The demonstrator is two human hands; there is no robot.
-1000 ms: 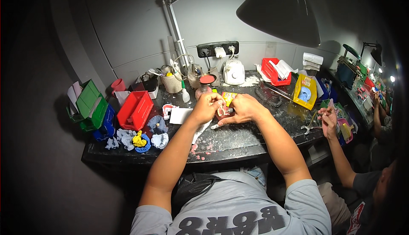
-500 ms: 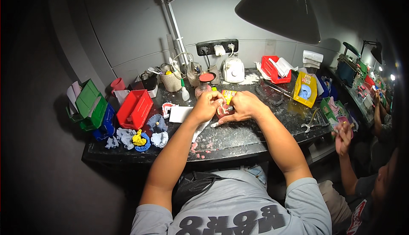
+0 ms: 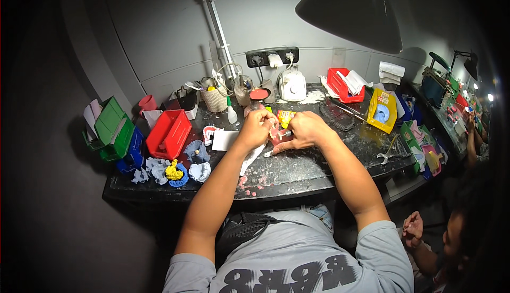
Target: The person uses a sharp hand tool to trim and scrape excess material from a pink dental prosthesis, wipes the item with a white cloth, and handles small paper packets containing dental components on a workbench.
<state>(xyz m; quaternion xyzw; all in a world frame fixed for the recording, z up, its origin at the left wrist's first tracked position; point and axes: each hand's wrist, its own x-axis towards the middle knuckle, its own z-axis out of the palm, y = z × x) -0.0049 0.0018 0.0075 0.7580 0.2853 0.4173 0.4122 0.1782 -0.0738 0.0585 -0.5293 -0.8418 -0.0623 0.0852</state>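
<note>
Near the middle of the bench, my left hand (image 3: 256, 129) is closed, its fingertips pinching a small pink dental piece (image 3: 274, 134) that looks like a denture base. Facing it from the right, my right hand (image 3: 306, 132) is curled round a silver metal tool (image 3: 286, 133), whose short end points at the pink piece. The rest of that tool is hidden in my palm. My right thumb, with a white covering at its tip, stretches beneath the piece. A white cloth (image 3: 253, 157) lies under my left wrist.
On the left stand red (image 3: 169, 133) and green (image 3: 114, 128) bins, with blue and yellow impression material (image 3: 178, 176) before them. A pink-topped stand (image 3: 258, 95) and white device (image 3: 292, 86) are behind my hands. Right lies a yellow bin (image 3: 381, 111); a co-worker's hand (image 3: 413, 229) is lower right.
My left fingers have shifted slightly, leaving more of the pink piece showing. The co-worker's raised hand at the right has dropped lower, and that person leans further in.
</note>
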